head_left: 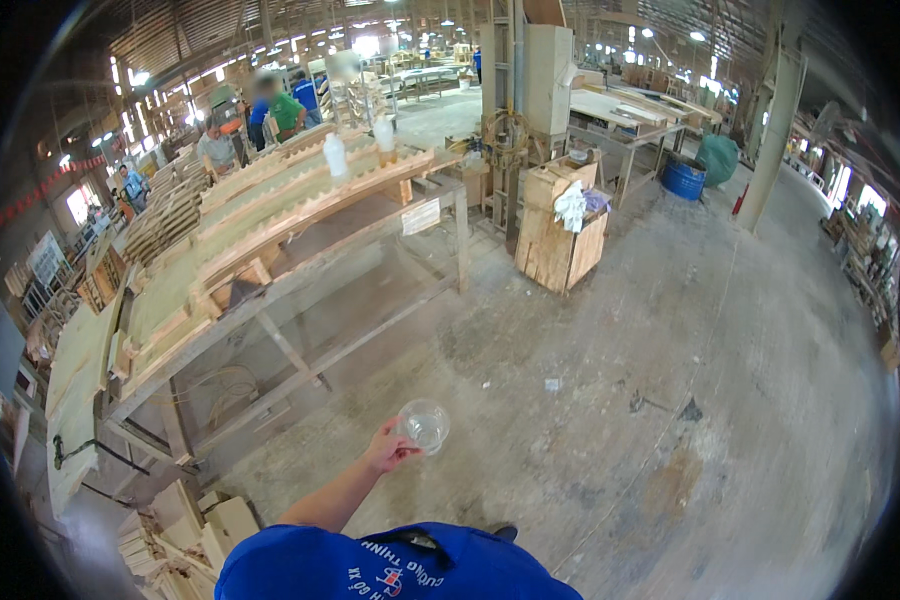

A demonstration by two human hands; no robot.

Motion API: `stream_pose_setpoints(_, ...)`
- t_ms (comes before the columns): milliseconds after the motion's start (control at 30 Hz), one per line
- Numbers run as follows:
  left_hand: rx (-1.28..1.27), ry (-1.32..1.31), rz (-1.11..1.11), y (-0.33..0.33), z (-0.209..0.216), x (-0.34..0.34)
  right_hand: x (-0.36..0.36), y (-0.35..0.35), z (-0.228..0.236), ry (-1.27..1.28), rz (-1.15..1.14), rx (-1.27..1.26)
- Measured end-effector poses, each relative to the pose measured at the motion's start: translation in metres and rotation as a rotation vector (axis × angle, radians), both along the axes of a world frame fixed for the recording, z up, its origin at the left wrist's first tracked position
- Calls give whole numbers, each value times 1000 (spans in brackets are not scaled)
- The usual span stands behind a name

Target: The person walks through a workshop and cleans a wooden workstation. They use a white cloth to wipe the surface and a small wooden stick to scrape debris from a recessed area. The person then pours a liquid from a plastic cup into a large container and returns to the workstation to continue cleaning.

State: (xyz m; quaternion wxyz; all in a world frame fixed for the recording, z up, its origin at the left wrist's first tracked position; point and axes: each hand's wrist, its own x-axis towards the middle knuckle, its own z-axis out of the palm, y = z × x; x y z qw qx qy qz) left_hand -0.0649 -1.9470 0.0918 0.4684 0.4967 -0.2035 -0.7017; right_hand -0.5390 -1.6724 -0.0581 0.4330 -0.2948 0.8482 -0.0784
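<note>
My left hand (391, 448) is closed round the side of a clear round cup (426, 426), held out in front of my body above the concrete floor. From above I look into its wide open rim; whether there is liquid inside I cannot tell. To the left of the hand stands a long work table (310, 262) with toothed wooden strips on top. Two bottles, one a white bottle (335, 156) and the other a bottle with an amber lower part (385, 142), stand at its far end. My right hand is out of the picture.
A wooden crate (555, 250) with white gloves (571, 207) on it stands ahead. Beyond are a blue drum (683, 178) and a pillar (773, 145). Boards (175, 530) lie low at the near left. Several people work behind the table, one in a green shirt (287, 114).
</note>
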Motion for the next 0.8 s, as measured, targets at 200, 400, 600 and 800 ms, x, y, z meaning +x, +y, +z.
stream_pose_setpoints(200, 59, -11, -74, -163, 11, -98, -123, -208, 24, 63, -52, -276)
stream_pose_setpoints(400, -1, -37, -172, -331, 22, -163, -145, -443, 59, -261, -246, -641)
stream_pose_setpoints(600, -35, 103, -304, -494, 42, -238, -158, -460, 20, -63, -84, -66)
stream_pose_setpoints(800, -7, 51, -336, -636, 45, -307, -191, -548, 13, -108, -39, 88)
